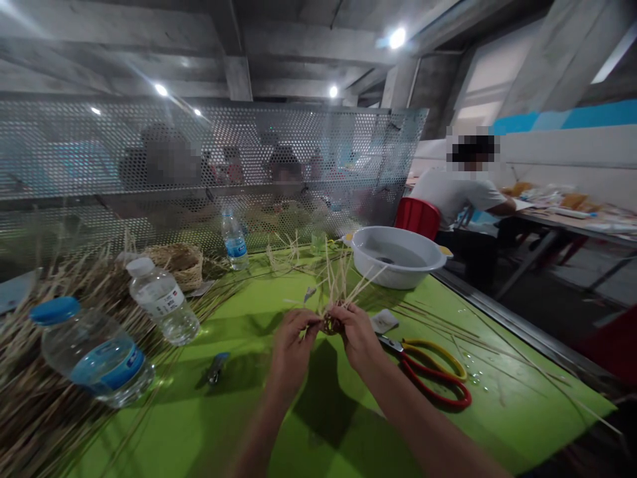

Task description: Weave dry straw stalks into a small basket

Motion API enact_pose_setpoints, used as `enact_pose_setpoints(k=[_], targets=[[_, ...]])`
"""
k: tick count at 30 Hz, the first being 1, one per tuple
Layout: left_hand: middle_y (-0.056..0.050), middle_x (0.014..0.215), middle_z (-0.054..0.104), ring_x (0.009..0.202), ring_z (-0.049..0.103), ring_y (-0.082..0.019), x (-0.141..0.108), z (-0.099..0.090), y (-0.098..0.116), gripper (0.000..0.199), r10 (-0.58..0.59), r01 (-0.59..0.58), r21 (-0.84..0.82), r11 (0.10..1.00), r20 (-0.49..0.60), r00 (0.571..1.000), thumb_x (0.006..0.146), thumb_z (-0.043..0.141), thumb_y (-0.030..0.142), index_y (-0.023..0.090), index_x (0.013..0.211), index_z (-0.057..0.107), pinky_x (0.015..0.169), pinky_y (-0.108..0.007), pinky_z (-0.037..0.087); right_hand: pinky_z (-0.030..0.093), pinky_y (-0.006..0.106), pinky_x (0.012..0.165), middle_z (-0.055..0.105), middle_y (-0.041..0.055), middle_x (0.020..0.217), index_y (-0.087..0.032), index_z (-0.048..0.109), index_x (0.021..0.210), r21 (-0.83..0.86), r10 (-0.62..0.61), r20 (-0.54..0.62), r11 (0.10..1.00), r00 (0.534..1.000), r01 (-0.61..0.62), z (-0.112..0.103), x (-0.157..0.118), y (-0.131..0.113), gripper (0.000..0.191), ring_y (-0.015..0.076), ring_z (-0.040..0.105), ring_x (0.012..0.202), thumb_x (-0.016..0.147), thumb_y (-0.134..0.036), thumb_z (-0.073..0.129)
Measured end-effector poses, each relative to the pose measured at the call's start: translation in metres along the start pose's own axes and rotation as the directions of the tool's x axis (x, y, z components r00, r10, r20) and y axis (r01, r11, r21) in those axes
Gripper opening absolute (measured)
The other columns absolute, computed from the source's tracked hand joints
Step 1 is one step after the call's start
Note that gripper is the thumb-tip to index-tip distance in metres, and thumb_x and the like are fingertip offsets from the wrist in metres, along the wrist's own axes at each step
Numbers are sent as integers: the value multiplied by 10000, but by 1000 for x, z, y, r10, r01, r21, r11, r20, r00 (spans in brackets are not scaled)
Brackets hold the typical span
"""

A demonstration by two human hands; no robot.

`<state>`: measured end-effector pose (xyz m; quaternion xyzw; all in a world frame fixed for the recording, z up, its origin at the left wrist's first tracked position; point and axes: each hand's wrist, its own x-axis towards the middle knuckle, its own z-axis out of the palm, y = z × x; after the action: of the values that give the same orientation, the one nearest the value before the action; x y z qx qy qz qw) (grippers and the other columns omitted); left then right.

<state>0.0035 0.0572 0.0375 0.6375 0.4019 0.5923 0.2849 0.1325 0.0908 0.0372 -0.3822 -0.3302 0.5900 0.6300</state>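
Observation:
Between my two hands, above the green table (239,372), is a small piece of straw weaving (332,324) with loose pale straws (338,272) fanning upward from it. My right hand (352,325) grips its right side, fingers curled over the front. My left hand (294,335) is closed in a pinch at its left edge, thumb against the fingers. The fingers partly hide the woven part. Right of my right hand lie scissors (432,368) with red and yellow handles, and a small whitish object (385,321) sits by their tips.
A grey-white basin (398,262) of water stands at the back right. Water bottles (99,355) and a heap of dry straw (44,392) with a wicker basket (179,265) fill the left. A small clip-like tool (215,368) lies left. Behind is a perforated metal screen (318,166); a person (452,199) sits right.

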Motion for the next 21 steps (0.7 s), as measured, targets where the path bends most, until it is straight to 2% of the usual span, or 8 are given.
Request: enact_pose_setpoints(k=[3,6,10,13,16,19,21], targets=[[-52,864,679,884,607,-219,1,-1,-4,73,-25,25,16,1000,3,1000,816,661,272,228,799,717,831,-330,475,326,256,486,543,-47,526,-174,606,577,25,50,31,998,998,-51,1,-1,0,143,105,439,483,547,-210,741],[-33,793,675,796,611,-193,2,-1,-7,85,-163,159,-69,985,-50,985,787,681,282,198,788,691,750,-295,482,331,253,495,560,-40,535,-161,630,592,3,78,91,997,993,-79,0,-2,-1,136,104,453,493,536,-191,750],[-8,689,663,682,594,-157,5,-3,-7,141,-322,308,-212,928,-39,946,723,729,290,165,720,662,657,-255,462,316,251,498,557,-39,516,-154,627,562,-24,129,149,992,981,-126,-1,-1,-3,153,97,456,490,523,-182,773],[-16,685,684,688,611,-163,5,-1,-4,176,-380,352,-287,891,-45,924,672,771,303,155,718,689,677,-269,476,309,248,490,563,-41,512,-157,627,560,27,164,191,985,968,-172,0,-2,-4,161,95,464,483,511,-167,780],[-47,793,738,783,652,-198,3,1,1,222,-418,369,-351,861,-70,906,660,789,313,153,798,723,756,-311,501,321,241,489,586,-35,526,-155,642,575,70,209,224,971,952,-229,0,-3,-5,166,94,473,481,501,-160,791],[-63,893,753,874,662,-219,1,3,3,272,-417,365,-372,853,-68,906,665,795,316,159,878,735,812,-332,501,345,238,498,616,-20,552,-150,669,597,50,242,249,964,938,-262,0,-4,-6,161,100,499,499,504,-175,798],[-58,877,749,863,662,-217,1,3,2,258,-406,360,-370,857,-53,912,672,790,321,164,867,732,802,-329,502,366,238,513,623,-18,559,-151,675,598,24,252,251,963,934,-267,0,-5,-8,166,106,515,518,498,-177,805]])
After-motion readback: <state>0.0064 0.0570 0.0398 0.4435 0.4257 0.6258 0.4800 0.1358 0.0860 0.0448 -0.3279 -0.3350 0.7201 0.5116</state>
